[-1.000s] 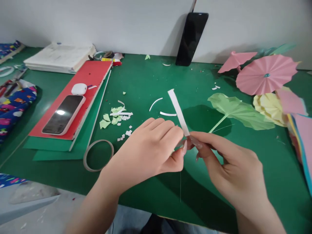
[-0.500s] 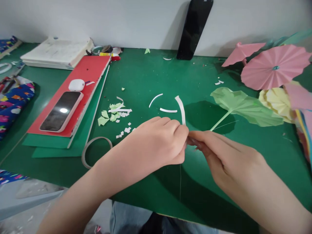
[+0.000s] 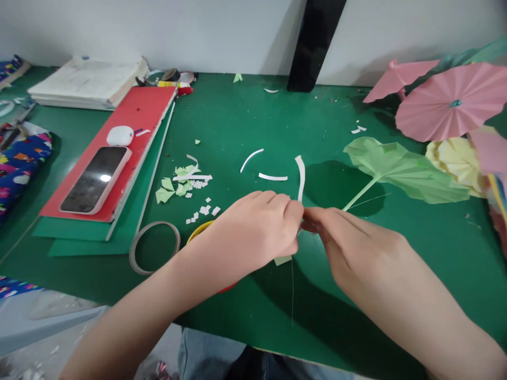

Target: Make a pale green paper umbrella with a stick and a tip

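My left hand and my right hand meet over the green mat, fingertips pinched together on the lower end of a white paper strip. The strip rises from the pinch and curls over at its top. A thin wire hangs down below the hands toward the table's front edge. A pale green scrap shows just under my left hand. Both hands are closed.
A green paper leaf lies right of the hands, with pink paper umbrellas and a yellow paper flower behind. Tape ring, paper scraps, a phone on red board sit left. A black phone leans on the wall.
The white strip, first straight and long, now shows shorter and curled as my hands drew closer together. A yellow-rimmed object has come into view under my left wrist.
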The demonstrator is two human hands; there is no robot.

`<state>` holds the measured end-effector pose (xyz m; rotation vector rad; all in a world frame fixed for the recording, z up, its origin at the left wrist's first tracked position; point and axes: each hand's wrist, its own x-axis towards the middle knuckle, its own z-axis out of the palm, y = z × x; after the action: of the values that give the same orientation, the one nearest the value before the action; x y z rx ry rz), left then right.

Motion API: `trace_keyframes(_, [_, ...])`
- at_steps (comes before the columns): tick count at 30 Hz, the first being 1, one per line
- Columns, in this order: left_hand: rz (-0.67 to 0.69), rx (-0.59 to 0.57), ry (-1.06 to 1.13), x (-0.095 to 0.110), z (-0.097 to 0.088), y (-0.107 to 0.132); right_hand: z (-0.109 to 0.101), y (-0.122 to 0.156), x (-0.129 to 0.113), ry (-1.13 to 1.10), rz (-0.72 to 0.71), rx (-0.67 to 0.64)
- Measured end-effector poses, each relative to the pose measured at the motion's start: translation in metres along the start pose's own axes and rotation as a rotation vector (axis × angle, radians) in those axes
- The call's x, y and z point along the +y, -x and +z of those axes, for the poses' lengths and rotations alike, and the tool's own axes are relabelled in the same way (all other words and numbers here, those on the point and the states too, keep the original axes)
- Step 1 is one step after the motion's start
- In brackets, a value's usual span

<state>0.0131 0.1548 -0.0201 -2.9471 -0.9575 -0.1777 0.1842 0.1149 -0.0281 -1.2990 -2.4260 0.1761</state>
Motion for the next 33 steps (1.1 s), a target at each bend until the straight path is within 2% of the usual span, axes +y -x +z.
trace_keyframes(5, [-0.06, 0.044, 0.247, -0.005, 0.002, 0.004, 0.002, 0.002, 0.003, -0.11, 0.07, -0.012])
trace_keyframes(9, [-0.107, 0.036, 0.402, -0.008, 0.001, 0.007, 0.001, 0.003, 0.003, -0.179, 0.107, -0.013])
trace_keyframes(21, [-0.027, 0.009, 0.203, -0.007, 0.009, 0.005, 0.005, 0.003, 0.0, -0.001, -0.009, -0.027])
trace_keyframes(27, [-0.033, -0.019, 0.291, -0.01, 0.009, 0.008, 0.007, 0.0, 0.0, -0.026, 0.001, -0.02])
trace_keyframes(33, [-0.08, -0.003, 0.482, -0.013, 0.007, 0.009, 0.005, 0.002, 0.003, -0.169, 0.087, -0.015])
